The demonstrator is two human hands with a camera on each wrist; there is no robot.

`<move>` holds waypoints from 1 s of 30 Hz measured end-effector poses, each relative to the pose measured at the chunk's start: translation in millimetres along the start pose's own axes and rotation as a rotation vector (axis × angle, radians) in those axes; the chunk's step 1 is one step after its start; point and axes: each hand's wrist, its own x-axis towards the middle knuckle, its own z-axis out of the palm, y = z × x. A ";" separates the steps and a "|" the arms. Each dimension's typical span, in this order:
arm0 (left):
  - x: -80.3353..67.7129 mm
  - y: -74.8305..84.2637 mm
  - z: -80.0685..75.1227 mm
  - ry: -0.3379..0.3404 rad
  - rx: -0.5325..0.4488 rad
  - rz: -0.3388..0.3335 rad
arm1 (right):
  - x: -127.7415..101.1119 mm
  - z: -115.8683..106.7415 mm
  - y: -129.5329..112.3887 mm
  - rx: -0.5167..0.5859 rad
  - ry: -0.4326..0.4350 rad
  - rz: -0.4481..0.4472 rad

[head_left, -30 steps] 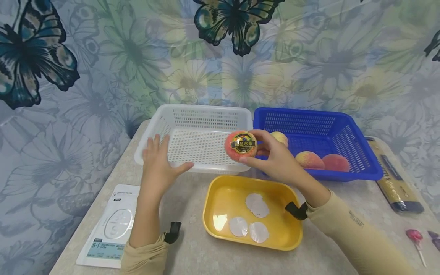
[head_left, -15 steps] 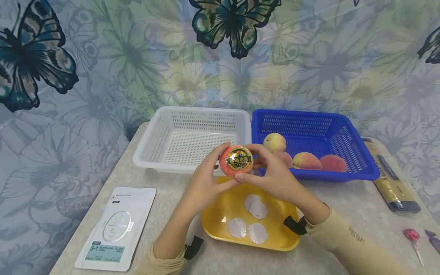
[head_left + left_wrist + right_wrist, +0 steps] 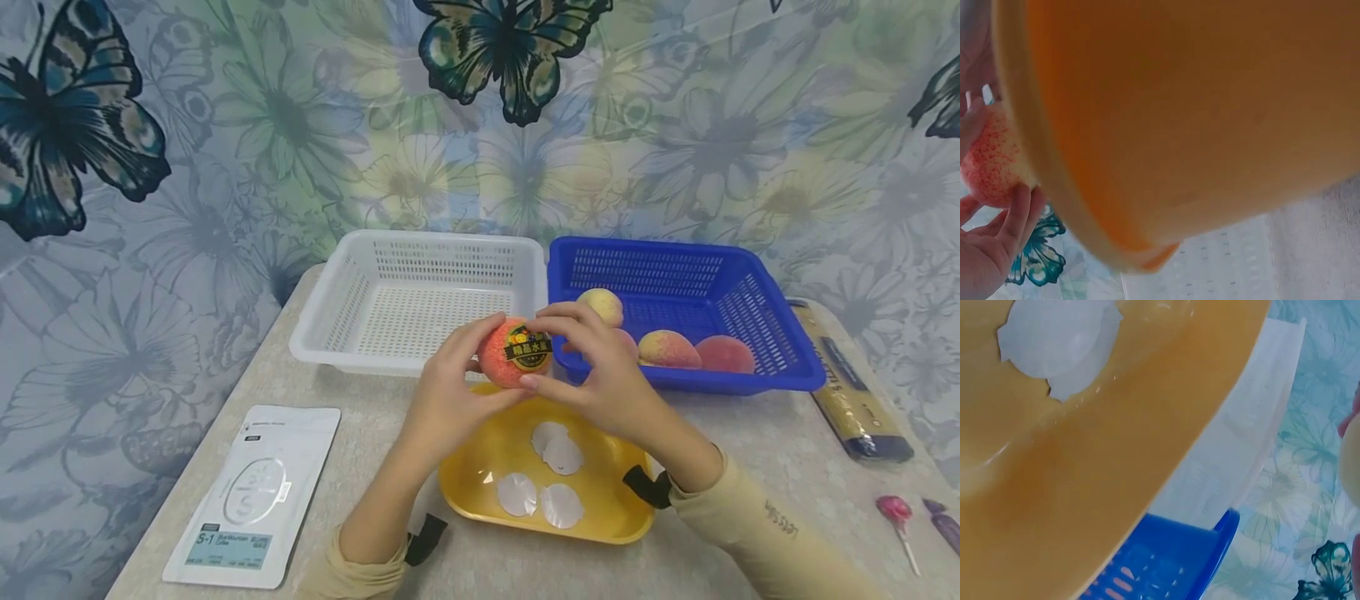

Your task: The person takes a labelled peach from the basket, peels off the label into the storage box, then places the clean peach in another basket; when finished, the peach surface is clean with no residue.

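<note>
A: Both hands on the peach (image 3: 510,354), held above the yellow tray (image 3: 465,492)!
B: Left hand (image 3: 450,400) cradles it, right hand (image 3: 600,375) pinches the sticker (image 3: 528,347). Judging by that, peeling comes next.

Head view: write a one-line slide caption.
Both hands, left hand and right hand, hold a stickered peach above the yellow tray, baskets behind.
</note>
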 end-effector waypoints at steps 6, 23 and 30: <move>-1.6 1.9 4.5 0.038 0.098 0.022 | 0.5 3.1 1.9 -0.108 0.065 -0.131; -1.3 3.3 3.5 0.022 0.116 -0.033 | -4.8 -11.0 6.7 -0.119 0.100 -0.141; 0.0 2.8 1.7 0.001 0.081 -0.055 | -13.7 -27.2 8.5 -0.093 0.162 0.032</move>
